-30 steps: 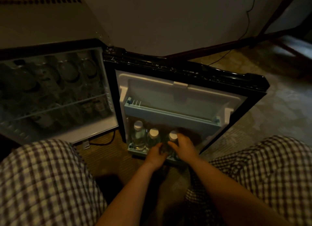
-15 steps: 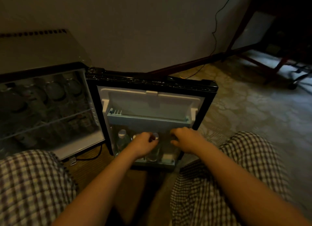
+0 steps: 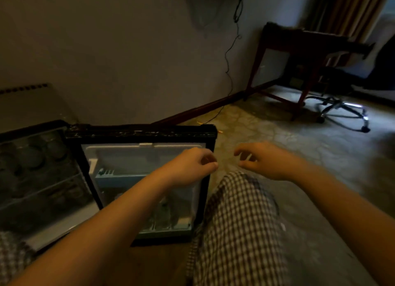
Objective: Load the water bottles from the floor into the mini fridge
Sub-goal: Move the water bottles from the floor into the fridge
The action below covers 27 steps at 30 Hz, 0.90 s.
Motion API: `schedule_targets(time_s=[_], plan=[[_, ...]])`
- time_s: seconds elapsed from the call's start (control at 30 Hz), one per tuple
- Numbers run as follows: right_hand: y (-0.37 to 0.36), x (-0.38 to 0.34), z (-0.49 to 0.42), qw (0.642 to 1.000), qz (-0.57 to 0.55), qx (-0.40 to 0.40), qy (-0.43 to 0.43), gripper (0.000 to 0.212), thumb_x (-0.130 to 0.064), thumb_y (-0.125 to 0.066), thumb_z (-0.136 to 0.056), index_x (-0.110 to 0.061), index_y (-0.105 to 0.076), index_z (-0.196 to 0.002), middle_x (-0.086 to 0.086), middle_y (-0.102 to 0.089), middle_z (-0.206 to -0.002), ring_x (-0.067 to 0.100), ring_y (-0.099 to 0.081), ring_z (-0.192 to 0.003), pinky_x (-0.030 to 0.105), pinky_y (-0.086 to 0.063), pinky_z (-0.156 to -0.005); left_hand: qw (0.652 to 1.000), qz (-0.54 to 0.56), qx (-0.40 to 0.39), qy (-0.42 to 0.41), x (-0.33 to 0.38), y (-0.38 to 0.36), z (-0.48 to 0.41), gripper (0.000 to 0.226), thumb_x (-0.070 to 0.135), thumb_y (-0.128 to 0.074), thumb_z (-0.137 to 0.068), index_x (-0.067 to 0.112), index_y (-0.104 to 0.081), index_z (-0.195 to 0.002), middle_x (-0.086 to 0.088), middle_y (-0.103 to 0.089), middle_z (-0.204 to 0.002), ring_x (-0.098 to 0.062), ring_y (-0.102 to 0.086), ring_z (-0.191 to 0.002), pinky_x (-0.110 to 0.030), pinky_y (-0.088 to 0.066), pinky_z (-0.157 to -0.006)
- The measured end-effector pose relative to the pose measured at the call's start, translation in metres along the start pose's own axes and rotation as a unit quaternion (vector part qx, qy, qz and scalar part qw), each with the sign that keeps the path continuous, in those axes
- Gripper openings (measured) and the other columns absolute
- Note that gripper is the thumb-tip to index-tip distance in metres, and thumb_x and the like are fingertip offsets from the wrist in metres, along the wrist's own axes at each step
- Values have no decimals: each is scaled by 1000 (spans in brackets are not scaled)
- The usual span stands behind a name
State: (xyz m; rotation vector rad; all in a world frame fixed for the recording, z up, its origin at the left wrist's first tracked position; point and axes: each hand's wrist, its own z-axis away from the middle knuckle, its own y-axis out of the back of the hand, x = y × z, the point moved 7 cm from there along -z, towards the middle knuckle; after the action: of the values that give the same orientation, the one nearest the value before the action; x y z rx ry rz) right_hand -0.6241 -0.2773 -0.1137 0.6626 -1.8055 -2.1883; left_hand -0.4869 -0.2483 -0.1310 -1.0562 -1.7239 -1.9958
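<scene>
The mini fridge stands open at the left, with several water bottles lying dimly on its wire shelves. Its door is swung wide, and more bottles stand in the lower door rack, partly hidden by my left forearm. My left hand hovers in front of the door's right edge, fingers loosely curled, holding nothing. My right hand hangs over the floor to the right of the door, fingers relaxed and empty. No bottle shows on the floor in view.
My checked trouser legs fill the foreground. A dark wooden desk and an office chair base stand at the back right. A black cable runs down the wall to the patterned floor.
Both hands have left the bottles in the door rack and risen to the right. The view has swung up and to the right, showing more of the room.
</scene>
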Motion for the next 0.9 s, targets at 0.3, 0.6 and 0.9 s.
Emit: schedule_targets(time_s=[0.3,0.6,0.9], plan=[[8,108,62,994,-66,40,-82,30,-27,-53,-92,-22,-55,-122,-1,-61,-116,12,-58,-98,28,-50,-90,996,-1,-58,-65,89,-74,-52,31,29,-50,-92,13,-59,-117,-4,-63,-116,-14,-58,-104,-27,-48,-90],[-94,225,91,968,-156,-32,-196,31,-23,-53,-93,-15,-54,-123,6,-61,-119,15,-58,-103,28,-49,-93,986,-42,-160,33,68,-215,-100,25,25,-51,-91,7,-62,-105,-13,-64,-106,-22,-58,-93,-37,-48,-86],[-202,273,73,928,-237,-77,-276,33,-16,-53,-92,-10,-51,-125,9,-57,-112,16,-56,-97,24,-47,-82,962,18,-134,238,-19,-287,-110,26,31,-56,-87,9,-57,-101,-13,-61,-110,-27,-57,-102,-40,-47,-91]])
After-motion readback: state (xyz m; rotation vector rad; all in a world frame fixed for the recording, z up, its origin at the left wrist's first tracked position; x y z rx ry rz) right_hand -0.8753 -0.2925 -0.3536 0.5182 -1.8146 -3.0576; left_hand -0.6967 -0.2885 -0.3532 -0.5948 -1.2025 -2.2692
